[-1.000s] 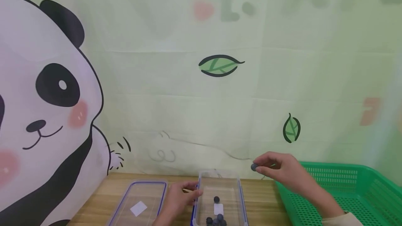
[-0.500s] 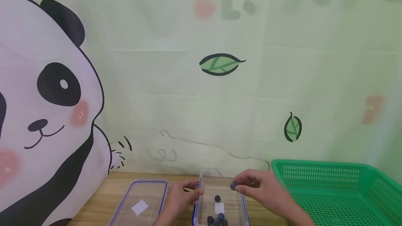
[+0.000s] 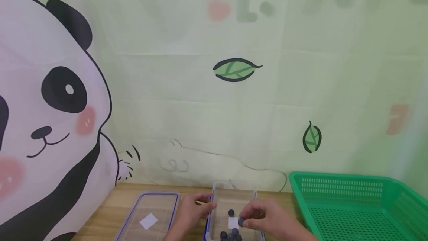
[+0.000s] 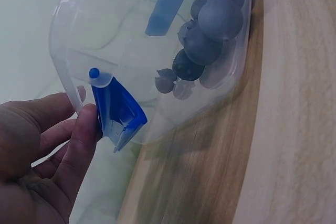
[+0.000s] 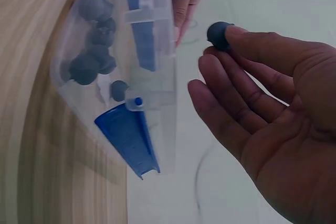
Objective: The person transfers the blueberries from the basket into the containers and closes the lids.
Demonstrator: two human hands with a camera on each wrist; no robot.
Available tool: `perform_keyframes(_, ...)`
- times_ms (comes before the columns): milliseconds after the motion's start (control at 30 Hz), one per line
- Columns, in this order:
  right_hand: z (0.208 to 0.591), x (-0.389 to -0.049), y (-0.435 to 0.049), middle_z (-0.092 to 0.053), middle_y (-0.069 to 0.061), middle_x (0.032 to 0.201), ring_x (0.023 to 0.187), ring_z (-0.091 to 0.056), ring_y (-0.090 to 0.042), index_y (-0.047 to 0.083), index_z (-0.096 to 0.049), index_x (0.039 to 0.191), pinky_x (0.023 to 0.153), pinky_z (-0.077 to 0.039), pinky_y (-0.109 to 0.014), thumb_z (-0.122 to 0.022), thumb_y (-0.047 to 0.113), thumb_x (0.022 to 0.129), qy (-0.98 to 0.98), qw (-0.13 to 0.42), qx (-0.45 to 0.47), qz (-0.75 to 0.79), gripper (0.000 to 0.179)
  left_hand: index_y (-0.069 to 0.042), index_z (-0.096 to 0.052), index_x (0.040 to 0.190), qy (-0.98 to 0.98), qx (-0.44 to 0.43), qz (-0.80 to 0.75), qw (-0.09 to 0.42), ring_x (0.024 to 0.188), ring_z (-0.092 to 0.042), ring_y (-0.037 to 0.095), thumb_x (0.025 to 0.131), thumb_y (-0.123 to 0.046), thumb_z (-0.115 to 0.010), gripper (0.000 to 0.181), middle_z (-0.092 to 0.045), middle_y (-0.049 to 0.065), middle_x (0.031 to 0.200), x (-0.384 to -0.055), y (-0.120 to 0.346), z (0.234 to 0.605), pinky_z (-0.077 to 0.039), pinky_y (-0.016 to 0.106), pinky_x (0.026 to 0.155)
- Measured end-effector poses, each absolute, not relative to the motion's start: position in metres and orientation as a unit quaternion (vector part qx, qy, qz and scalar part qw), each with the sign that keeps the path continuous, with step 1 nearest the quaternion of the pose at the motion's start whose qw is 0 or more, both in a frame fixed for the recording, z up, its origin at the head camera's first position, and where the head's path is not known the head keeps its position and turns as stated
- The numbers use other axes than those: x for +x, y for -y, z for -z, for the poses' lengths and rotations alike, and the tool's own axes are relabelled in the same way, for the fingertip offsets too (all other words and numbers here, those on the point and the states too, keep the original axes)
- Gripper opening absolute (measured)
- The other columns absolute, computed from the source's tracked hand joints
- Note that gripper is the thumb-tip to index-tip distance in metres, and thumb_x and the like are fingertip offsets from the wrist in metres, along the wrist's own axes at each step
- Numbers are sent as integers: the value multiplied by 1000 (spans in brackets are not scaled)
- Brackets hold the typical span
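Note:
A clear plastic food container [image 3: 240,201] with blue clip latches [image 4: 119,109] stands on the table. My left hand [image 3: 190,211] grips its left rim, thumb and fingers on the wall near a hanging latch. My right hand [image 3: 267,217] pinches a blueberry [image 3: 241,222] between thumb and forefinger, above the container's right part. In the right wrist view that blueberry [image 5: 219,35] is up at rim height, the other fingers spread below it. Several blueberries [image 5: 86,66] lie on the container floor, most bunched near the front, with one [image 3: 231,213] farther back beside a white paper square [image 3: 233,222].
A clear lid with a blue seal [image 3: 160,207] lies on the wooden table [image 3: 103,211] left of my left hand. To the right sits a green perforated basket [image 3: 337,176]. A cloth printed with a panda [image 3: 77,137] hangs behind the table.
My right hand has come left and down from beside the green basket to above the container, carrying the blueberry. My left hand has stayed at the rim.

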State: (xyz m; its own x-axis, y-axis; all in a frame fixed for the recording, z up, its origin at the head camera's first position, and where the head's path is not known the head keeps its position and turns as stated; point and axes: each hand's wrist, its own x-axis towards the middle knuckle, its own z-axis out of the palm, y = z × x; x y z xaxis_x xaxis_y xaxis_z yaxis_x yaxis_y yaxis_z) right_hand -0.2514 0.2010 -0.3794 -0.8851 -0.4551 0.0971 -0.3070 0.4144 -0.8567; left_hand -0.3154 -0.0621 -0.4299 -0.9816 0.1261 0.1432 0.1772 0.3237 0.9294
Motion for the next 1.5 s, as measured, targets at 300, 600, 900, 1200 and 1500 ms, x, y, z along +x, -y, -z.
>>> perform_keyframes(300, 387, -250, -196, -74, -5, 101, 91, -65, -22, 5, -77, 106, 85, -62, -37, -73, 1, 98, -835, 153, -214, 483, 10, 3, -76, 121, 815, -93, 572, 22, 72, -73, 17, 91, -9, -85, 33, -73, 5, 96, -314, 63, 431, -66, 33, 64)
perform_keyframes(600, 388, -246, -192, -75, -4, 99, 91, -69, -23, 5, -76, 105, 87, -63, -41, -71, -3, 97, -826, 183, -209, 491, 12, 3, -76, 121, 813, -103, 572, 31, 73, -73, 19, 91, -8, -85, 33, -74, 5, 96, -315, 62, 432, -66, 32, 63)
perform_keyframes(900, 388, -246, -191, -75, -3, 100, 92, -70, -23, 5, -76, 106, 87, -64, -41, -71, -4, 97, -830, 183, -216, 480, 14, 3, -76, 121, 811, -109, 574, 34, 73, -73, 18, 91, -8, -85, 34, -74, 6, 96, -315, 63, 433, -66, 32, 63)
perform_keyframes(1200, 387, -245, -191, -75, -6, 102, 93, -70, -23, 4, -76, 107, 88, -64, -42, -71, -4, 97, -835, 182, -212, 474, 14, 5, -76, 121, 807, -115, 578, 36, 75, -73, 18, 91, -7, -85, 34, -73, 6, 95, -316, 63, 435, -66, 31, 63)
perform_keyframes(1500, 389, -246, -192, -75, -6, 101, 91, -70, -23, 4, -76, 107, 86, -63, -41, -71, -3, 97, -837, 180, -210, 473, 13, 5, -76, 120, 805, -122, 579, 45, 76, -73, 18, 91, -8, -85, 34, -74, 6, 96, -315, 62, 435, -66, 30, 63)
